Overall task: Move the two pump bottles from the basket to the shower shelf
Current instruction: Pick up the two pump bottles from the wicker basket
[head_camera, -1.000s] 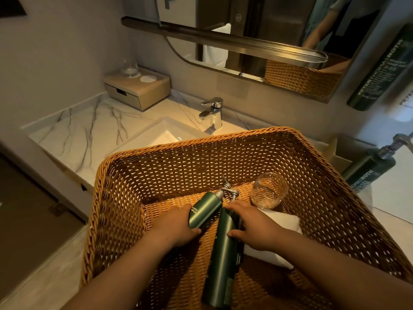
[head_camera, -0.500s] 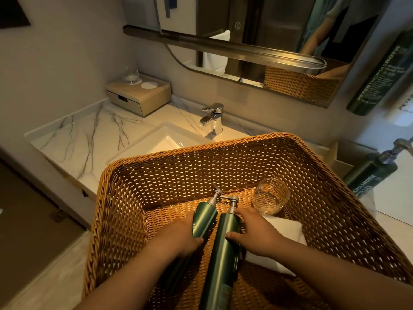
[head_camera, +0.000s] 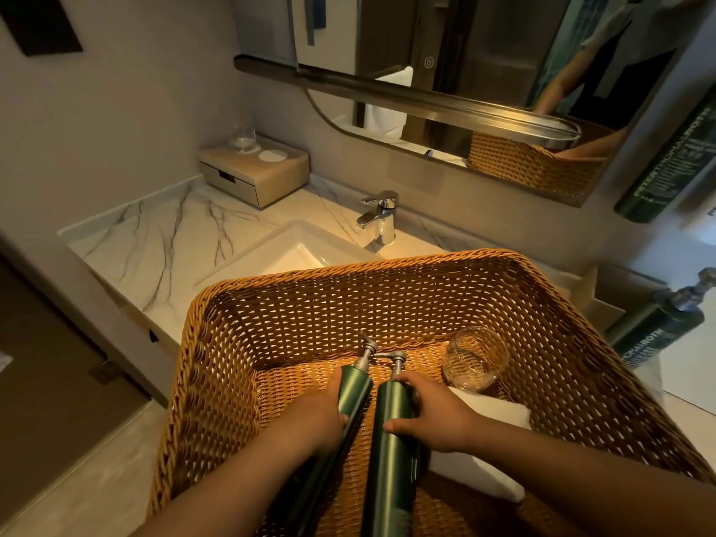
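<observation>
A marble vanity top (head_camera: 166,242) with a sink (head_camera: 294,257) lay behind a wicker basket (head_camera: 387,304) holding two green pump bottles side by side, nozzles toward 12 o'clock. The left hand (head_camera: 314,416) gripped the left pump bottle (head_camera: 354,389), fingers curled over its 9 o'clock side. The right hand (head_camera: 438,416) clasped the right pump bottle (head_camera: 391,428) from 3 o'clock, thumb across its body, beside a glass tumbler (head_camera: 474,358) and white folded towel (head_camera: 484,451).

basket walls (head_camera: 387,296): high wicker on all sides, top open, only way in or out is up
basket floor, left part (head_camera: 294,397): bare, room beside left hand (head_camera: 314,420)
right of bottles: glass (head_camera: 474,358) upright, folded white towel (head_camera: 484,432) just beside right hand (head_camera: 438,416)
between bottles: narrow gap, pump heads (head_camera: 381,354) nearly touching
far side: faucet (head_camera: 381,215) and mirror shelf (head_camera: 426,98) stand beyond rim
counter left (head_camera: 155,242): open marble
</observation>
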